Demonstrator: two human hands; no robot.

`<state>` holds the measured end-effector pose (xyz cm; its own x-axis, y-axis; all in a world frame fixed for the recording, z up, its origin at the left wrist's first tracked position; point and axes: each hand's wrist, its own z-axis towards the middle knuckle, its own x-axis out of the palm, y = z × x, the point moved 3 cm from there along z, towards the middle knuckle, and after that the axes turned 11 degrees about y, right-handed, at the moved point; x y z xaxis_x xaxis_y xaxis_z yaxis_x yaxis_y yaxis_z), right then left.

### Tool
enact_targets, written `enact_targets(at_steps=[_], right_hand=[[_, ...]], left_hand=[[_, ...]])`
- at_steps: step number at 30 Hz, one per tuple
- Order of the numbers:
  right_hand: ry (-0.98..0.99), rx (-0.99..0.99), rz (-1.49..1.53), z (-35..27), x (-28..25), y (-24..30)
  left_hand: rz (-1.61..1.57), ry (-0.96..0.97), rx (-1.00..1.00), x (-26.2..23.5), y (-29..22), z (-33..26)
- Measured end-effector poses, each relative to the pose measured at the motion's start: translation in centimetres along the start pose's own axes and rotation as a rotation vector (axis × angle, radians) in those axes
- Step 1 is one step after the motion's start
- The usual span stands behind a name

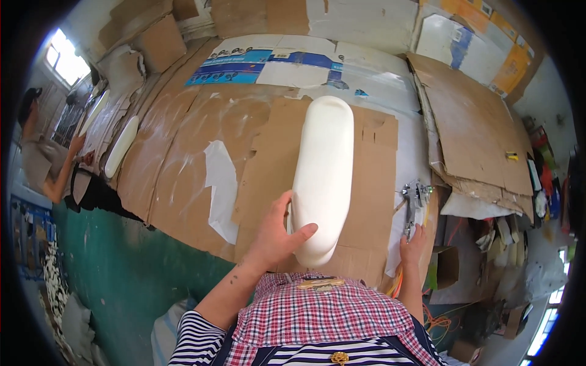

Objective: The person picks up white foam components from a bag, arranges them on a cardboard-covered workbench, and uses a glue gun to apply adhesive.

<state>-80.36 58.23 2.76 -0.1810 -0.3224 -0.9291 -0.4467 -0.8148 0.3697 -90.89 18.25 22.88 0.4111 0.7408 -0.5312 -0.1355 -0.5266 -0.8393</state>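
A long white piece with rounded ends (325, 165), smooth like a moulded pad, lies lengthwise in front of me on a flat cardboard sheet (375, 158). My left hand (278, 232) grips its near left side, the thumb over the top and the fingers down along the edge. At the right side of the table, my right hand (413, 244) is closed around the lower part of a metal spray gun (415, 204). That hand's fingers are partly hidden.
Cardboard (177, 158) covers the table, with a torn white paper strip (220, 189) on it. Stacked cardboard sheets (476, 122) stand at the right. Orange hoses (442, 320) hang below my right arm. Another person (52, 158) works at the far left beside similar white pieces (122, 146).
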Motion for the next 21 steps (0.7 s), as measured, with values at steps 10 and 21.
enact_targets(at_steps=[10,21], right_hand=[[0.151,0.111,0.103,7.2,0.6,0.5],[0.021,0.267,0.589,8.7,-1.9,-4.0]], left_hand=[[-0.706,-0.003,-0.353,0.1,0.9,1.3],[-1.473,-0.100,0.000,-7.6,3.2,1.4]])
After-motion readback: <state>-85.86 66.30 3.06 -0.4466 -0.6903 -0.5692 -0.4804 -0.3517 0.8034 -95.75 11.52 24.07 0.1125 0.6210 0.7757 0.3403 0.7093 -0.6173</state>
